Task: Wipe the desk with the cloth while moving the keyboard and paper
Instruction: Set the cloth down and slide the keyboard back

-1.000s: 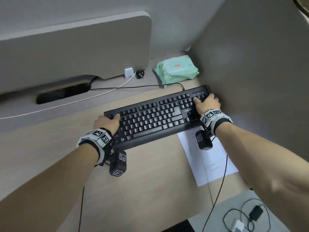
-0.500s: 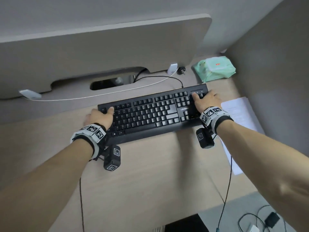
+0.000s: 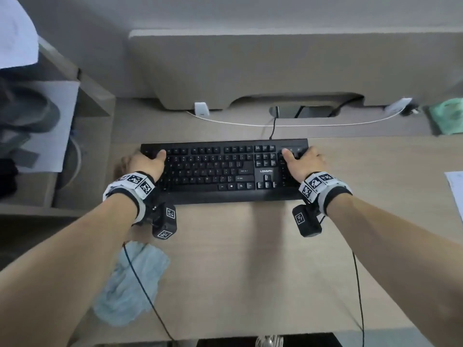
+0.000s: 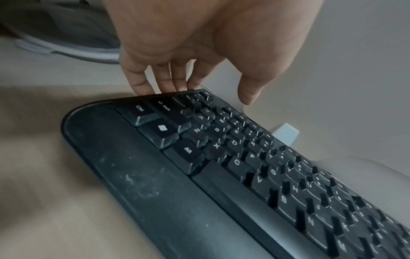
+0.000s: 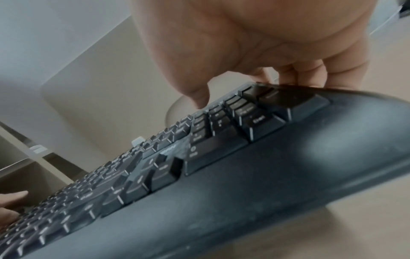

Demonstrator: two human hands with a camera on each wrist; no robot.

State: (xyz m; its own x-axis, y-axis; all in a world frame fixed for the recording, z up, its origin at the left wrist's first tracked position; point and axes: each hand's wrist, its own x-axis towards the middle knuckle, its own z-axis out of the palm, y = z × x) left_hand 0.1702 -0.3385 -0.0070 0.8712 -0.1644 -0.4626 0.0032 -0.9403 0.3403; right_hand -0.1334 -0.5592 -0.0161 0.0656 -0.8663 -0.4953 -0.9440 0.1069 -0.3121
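Fingers of the left hand curled over the left end of the keyboard with the thumb lying on the far-left keys, grasping it; the right hand gripped the right end the same way, its fingers hooked round the edge and thumb on the number pad. Both wrist views showed the fingers wrapped behind the end edges.

Black and full-sized, the keyboard lay across the middle of the pale wooden worktop, parallel to its near edge, with a dusty, scuffed palm rest and a cable running from its far edge toward the slot under the raised panel. Bare worktop stretched near the keyboard and away to its right. A crumpled pale blue cloth lay near the worktop's near-left edge, partly under the left forearm. The paper showed only as a white corner at the right edge, well apart from the keyboard. A green packet sat at the far right.
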